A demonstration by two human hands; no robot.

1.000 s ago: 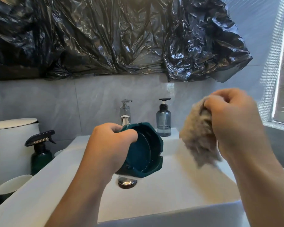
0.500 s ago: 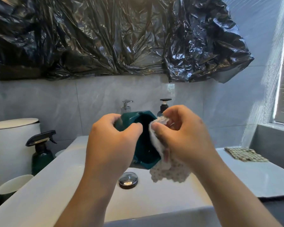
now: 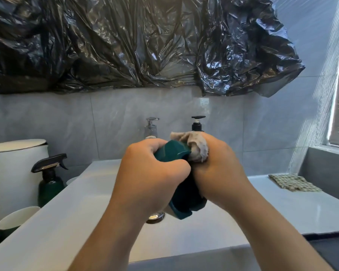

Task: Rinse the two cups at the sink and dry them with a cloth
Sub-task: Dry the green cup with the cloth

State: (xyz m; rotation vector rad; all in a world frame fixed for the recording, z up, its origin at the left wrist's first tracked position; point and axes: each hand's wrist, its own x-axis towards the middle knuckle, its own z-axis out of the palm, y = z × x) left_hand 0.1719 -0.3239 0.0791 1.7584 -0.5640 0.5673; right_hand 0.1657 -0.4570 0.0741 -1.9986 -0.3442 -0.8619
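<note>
A second before, our right grip [image 3: 219, 169] had held the cloth [image 3: 196, 147] up and clear of the green cup [image 3: 172, 153]. Half a second before, it had brought the cloth to the cup's mouth. Now the cloth was pushed into the cup. Our right grip was curled tightly round the bunched fabric, and only a tuft showed above the rim. Our left grip [image 3: 155, 173] was clamped round the cup's outer wall, holding it tilted in the air above the sink [image 3: 106, 222], over the drain stopper [image 3: 155, 217].

We judged that the rinsing of this cup was over and its drying had begun, inside first; the outside would want wiping after. A white cup [image 3: 16, 218] stood low at the left, beside the sink. We could not tell whether it was the second cup, nor whether it had been washed. A woven mat [image 3: 292, 181] lay on the surface at the right.
</note>
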